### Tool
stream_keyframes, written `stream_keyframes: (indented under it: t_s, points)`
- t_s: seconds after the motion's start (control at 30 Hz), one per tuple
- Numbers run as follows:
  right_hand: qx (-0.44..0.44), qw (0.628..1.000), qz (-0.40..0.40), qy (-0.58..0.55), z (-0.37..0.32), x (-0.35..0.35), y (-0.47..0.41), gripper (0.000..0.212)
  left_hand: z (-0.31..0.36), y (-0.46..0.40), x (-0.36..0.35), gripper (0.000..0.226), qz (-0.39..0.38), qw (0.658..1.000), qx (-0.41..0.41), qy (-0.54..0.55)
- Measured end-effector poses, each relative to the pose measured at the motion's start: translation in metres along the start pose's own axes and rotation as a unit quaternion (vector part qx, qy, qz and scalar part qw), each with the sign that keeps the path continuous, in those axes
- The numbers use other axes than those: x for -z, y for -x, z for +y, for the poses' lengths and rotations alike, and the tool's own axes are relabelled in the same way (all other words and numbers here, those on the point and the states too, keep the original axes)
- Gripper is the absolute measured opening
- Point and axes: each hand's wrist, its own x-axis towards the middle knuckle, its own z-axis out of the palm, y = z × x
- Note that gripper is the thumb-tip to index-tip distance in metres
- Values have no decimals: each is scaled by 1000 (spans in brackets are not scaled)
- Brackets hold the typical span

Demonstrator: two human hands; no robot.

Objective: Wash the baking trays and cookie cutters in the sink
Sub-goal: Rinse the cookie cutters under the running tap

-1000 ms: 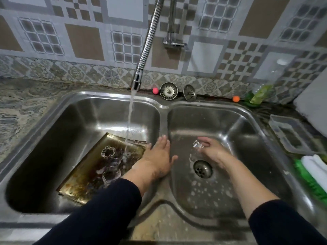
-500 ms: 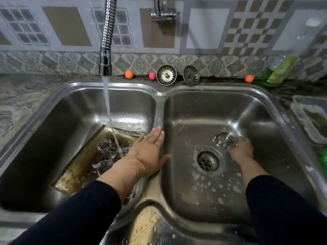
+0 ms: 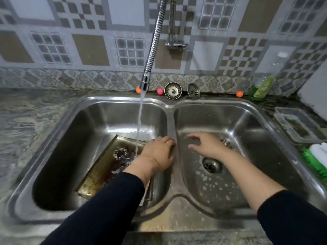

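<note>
Left hand (image 3: pixel 159 152) rests, fingers curled, on the steel sink divider (image 3: pixel 172 121); right hand (image 3: pixel 207 145) hovers open.
Tap water (image 3: pixel 139 121) hits the stained rectangular metal baking tray (image 3: pixel 99 172) holding a flower-shaped metal cookie cutter (image 3: pixel 120 152).

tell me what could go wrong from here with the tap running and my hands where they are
The water stream lands on the tilted baking tray, so it may splash greasy water out. The flower cookie cutter lies loose on that slope and could slide off. The small cutter behind the right hand sits near the open drain.
</note>
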Motion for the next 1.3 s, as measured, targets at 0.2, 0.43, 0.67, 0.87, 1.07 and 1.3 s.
stream_keyframes:
  t_s: [0.2, 0.43, 0.67, 0.87, 1.07, 1.3]
  points:
    - [138, 989, -3, 59, -112, -62, 31, 41, -78, 57, -15, 33, -112, 979, 105, 132]
    - [156, 957, -155, 187, -155, -152, 8, 39, -124, 96, -37, 43, -124, 958, 208, 152]
    - [104, 976, -171, 83, -156, -165, -13, 14, -141, 97, -45, 43, -56, 951, 207, 225]
    - [-57, 939, -98, -324, -150, -126, -10, 18, -118, 85, -29, 38, -7, 886, 207, 415]
    - [-58, 909, -19, -413, -141, -106, 5, 21, -80, 52, -3, 11, -33, 616, 276, 737]
    - [-65, 876, -25, -478, -139, -93, 15, 14, -75, 41, 7, 32, 31, 620, 297, 726]
